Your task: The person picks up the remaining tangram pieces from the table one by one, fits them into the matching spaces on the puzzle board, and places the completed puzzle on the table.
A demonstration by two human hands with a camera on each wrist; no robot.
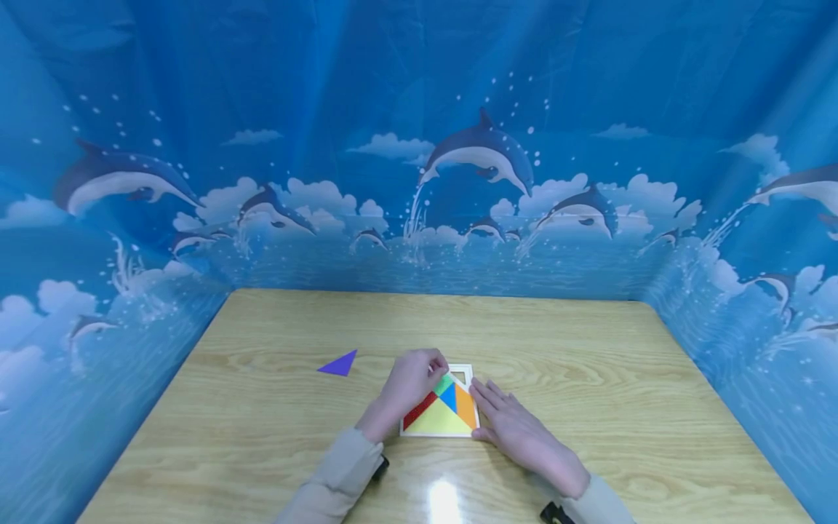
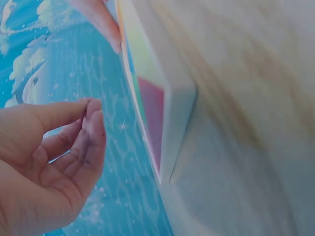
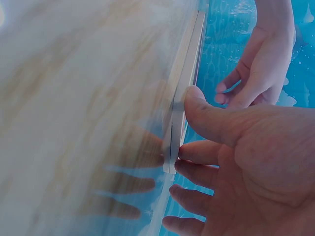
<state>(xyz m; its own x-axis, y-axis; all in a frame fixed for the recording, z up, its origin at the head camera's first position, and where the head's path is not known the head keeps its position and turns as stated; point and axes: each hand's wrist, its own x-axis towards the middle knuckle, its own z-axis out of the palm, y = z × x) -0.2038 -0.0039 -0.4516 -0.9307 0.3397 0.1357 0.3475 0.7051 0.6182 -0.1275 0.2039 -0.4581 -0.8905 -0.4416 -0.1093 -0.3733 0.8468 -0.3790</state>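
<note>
A white-framed tangram puzzle [image 1: 440,435] lies on the table with coloured pieces in it: a yellow triangle [image 1: 437,421], a red piece [image 1: 419,412], a green piece [image 1: 444,384], a blue triangle [image 1: 449,397] and an orange parallelogram [image 1: 465,407]. My left hand [image 1: 411,382] is over its upper left part and hides that corner. In the left wrist view, the left thumb and fingertips [image 2: 93,104] meet, with nothing visible between them. My right hand [image 1: 517,428] touches the frame's right side with extended fingers, its thumb [image 3: 196,101] on the frame's edge near the lower right corner.
A purple triangle [image 1: 339,363] lies by itself on the wooden table [image 1: 589,356], left of the puzzle. An uncovered gap [image 1: 460,377] shows in the frame's upper right corner. Blue dolphin-print curtains [image 1: 419,87] stand around the table's back and sides.
</note>
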